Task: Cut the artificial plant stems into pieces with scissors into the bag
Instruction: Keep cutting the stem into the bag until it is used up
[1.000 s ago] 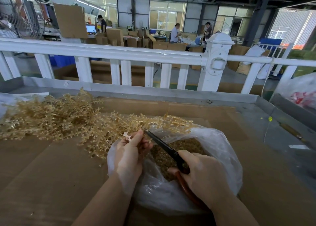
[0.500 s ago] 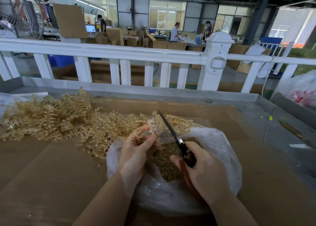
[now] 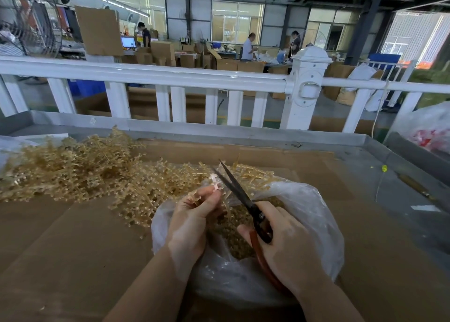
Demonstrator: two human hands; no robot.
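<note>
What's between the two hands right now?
Head view: the stem tip pinched by left hand, open scissors held by right hand, cut pieces in bag below.

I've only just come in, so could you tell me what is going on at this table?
A person is snipping artificial plant stems into a clear plastic bag. The left hand pinches a small pale stem piece above the bag's mouth, and the right hand holds scissors with blades slightly open beside it. Cut bits already fill the bag; a pile of uncut golden stems lies to the left on the cardboard.
</note>
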